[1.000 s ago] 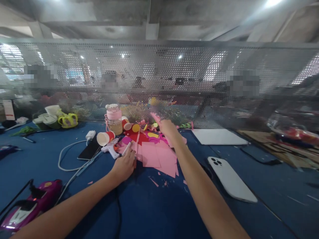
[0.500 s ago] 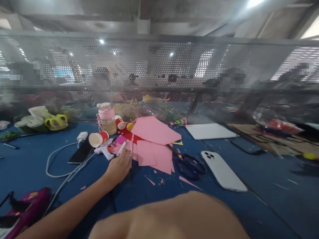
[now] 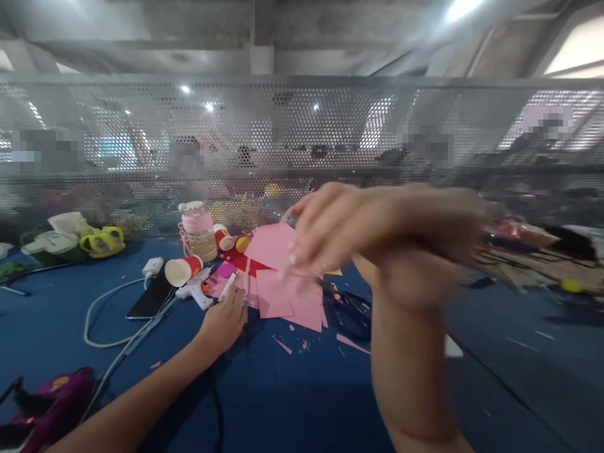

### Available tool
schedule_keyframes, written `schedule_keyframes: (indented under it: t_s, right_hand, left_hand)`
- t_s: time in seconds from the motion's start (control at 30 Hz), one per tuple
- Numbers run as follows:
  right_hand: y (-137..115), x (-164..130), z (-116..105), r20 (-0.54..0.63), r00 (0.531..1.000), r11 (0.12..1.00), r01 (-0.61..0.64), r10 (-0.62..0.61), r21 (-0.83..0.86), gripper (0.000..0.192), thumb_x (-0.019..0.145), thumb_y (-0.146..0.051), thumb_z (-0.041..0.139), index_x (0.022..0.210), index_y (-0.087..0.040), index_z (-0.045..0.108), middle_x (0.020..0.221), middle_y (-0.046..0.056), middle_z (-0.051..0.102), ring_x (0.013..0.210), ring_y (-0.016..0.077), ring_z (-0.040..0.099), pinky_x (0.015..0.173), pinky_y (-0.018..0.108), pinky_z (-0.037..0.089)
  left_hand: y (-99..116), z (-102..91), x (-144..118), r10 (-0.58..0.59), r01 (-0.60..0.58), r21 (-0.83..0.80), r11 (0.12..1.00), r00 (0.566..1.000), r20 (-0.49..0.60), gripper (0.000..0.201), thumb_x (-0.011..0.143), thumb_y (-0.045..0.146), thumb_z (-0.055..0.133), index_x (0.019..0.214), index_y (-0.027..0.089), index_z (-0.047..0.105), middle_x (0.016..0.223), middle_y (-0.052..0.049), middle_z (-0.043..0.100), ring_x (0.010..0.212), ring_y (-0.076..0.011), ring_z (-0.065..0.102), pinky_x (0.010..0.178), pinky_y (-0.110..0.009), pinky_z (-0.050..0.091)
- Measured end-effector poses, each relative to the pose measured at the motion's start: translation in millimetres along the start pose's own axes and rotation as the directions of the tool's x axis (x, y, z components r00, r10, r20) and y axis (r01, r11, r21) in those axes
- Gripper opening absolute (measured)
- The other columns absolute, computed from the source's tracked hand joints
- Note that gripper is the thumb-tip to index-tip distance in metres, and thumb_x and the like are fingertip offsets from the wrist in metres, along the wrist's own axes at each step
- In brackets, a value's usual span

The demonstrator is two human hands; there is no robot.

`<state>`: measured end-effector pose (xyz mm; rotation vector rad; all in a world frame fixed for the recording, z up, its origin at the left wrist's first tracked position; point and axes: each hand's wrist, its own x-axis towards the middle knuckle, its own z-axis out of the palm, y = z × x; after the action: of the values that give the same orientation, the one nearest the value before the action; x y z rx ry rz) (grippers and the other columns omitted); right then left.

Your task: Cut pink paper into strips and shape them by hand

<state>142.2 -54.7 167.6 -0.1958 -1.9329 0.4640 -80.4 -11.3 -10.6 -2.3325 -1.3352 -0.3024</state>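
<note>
My left hand (image 3: 227, 316) rests on the table by the pink paper, its fingers closed around a short white stick-like object (image 3: 228, 286) whose kind I cannot make out. Just to its left lies a white glue gun (image 3: 195, 292). My right hand (image 3: 330, 226) is raised above the sheets of pink paper (image 3: 270, 296), bent at the wrist and smeared by motion; whether it holds anything does not show. Behind its forearm, large dark-handled scissors (image 3: 346, 308) are partly hidden. The white phone (image 3: 453, 347) is almost fully covered by that arm.
Paper cups (image 3: 183, 270), a pink-lidded bottle (image 3: 198, 229) and a black phone (image 3: 150, 296) with a white cable stand left of the paper. A purple device (image 3: 61, 402) lies at the near left. A perforated metal screen (image 3: 283, 138) closes off the table's far side.
My right hand has risen from the near edge to above the pink paper, now covering the white board and most of the white phone. My left hand stays in place with the white object.
</note>
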Motion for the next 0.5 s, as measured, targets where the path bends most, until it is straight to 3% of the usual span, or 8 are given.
schedule_keyframes:
  t_s: [0.03,0.13,0.17,0.2,0.27,0.33,0.4,0.5]
  right_hand:
    - [16,11,-2,-0.012,0.999,0.999,0.029,-0.03,-0.019,0.027,0.08,-0.011,0.041,0.069,-0.022,0.064,0.073,-0.001,0.068,0.073,0.0128,0.064,0.077,0.031,0.05]
    - [79,25,3,0.096,0.976,0.931,-0.152,0.193,-0.332,0.021,0.076,-0.016,0.048,0.088,-0.018,0.064,0.092,0.005,0.068,0.091,0.0179,0.061,0.085,0.036,0.046]
    - [103,23,8,0.082,0.955,0.867,-0.219,0.284,-0.447,0.031,0.072,-0.021,0.055,0.103,-0.016,0.06,0.106,0.009,0.063,0.101,0.0223,0.057,0.09,0.04,0.042]
    - [126,18,16,0.051,0.923,0.773,-0.288,0.381,-0.565,0.052,0.066,-0.026,0.063,0.115,-0.013,0.053,0.12,0.015,0.055,0.112,0.028,0.049,0.095,0.045,0.036]
    - [167,0,35,-0.008,0.812,0.549,-0.4,0.583,-0.734,0.091,0.052,-0.033,0.074,0.131,-0.012,0.036,0.138,0.022,0.033,0.128,0.0388,0.024,0.1,0.058,0.019]
    - [195,-20,53,0.001,0.707,0.432,-0.43,0.707,-0.793,0.106,0.05,-0.035,0.075,0.138,-0.01,0.022,0.144,0.024,0.017,0.132,0.0404,0.009,0.099,0.064,0.011]
    - [210,-38,66,0.032,0.679,0.412,-0.407,0.734,-0.816,0.101,0.058,-0.037,0.07,0.139,-0.01,0.016,0.145,0.024,0.012,0.133,0.0376,0.004,0.099,0.064,0.005]
    - [218,-52,71,0.032,0.68,0.405,-0.399,0.733,-0.822,0.082,0.07,-0.032,0.059,0.139,-0.009,0.019,0.144,0.024,0.016,0.134,0.0351,0.008,0.1,0.061,0.008]
  left_hand:
    - [1,-3.4,1,0.012,-0.013,0.023,1.0,0.999,0.042,0.032,0.083,0.008,0.035,0.095,0.009,0.064,0.115,-0.017,0.058,0.117,-0.0298,0.046,0.069,-0.034,0.054]
    - [3,-13.0,3,-0.004,-0.005,0.059,0.998,0.987,0.161,0.035,0.084,0.007,0.032,0.104,0.007,0.061,0.118,-0.02,0.055,0.119,-0.0305,0.044,0.068,-0.034,0.055]
    - [4,-15.0,3,-0.024,0.015,0.054,0.998,0.983,0.18,0.035,0.084,0.008,0.033,0.106,0.007,0.059,0.118,-0.019,0.055,0.118,-0.0297,0.045,0.068,-0.033,0.055]
    - [4,-16.0,3,-0.054,0.046,0.045,0.998,0.981,0.185,0.035,0.083,0.008,0.033,0.109,0.007,0.057,0.119,-0.019,0.054,0.117,-0.0284,0.046,0.067,-0.032,0.056]
    - [5,-15.5,3,-0.098,0.095,0.027,0.995,0.979,0.177,0.035,0.084,0.01,0.034,0.113,0.008,0.053,0.12,-0.02,0.051,0.113,-0.0265,0.05,0.064,-0.029,0.056]
    - [5,-12.6,1,-0.097,0.096,0.013,0.995,0.98,0.176,0.033,0.085,0.013,0.034,0.112,0.008,0.052,0.117,-0.02,0.052,0.116,-0.0267,0.047,0.062,-0.027,0.055]
    - [5,-9.9,0,-0.089,0.09,-0.001,0.996,0.983,0.162,0.033,0.085,0.013,0.033,0.111,0.007,0.053,0.116,-0.02,0.053,0.118,-0.0274,0.045,0.063,-0.028,0.055]
    - [6,-9.7,0,-0.101,0.103,-0.008,0.995,0.984,0.145,0.035,0.085,0.011,0.031,0.113,0.006,0.051,0.121,-0.021,0.05,0.107,-0.0262,0.054,0.063,-0.029,0.054]
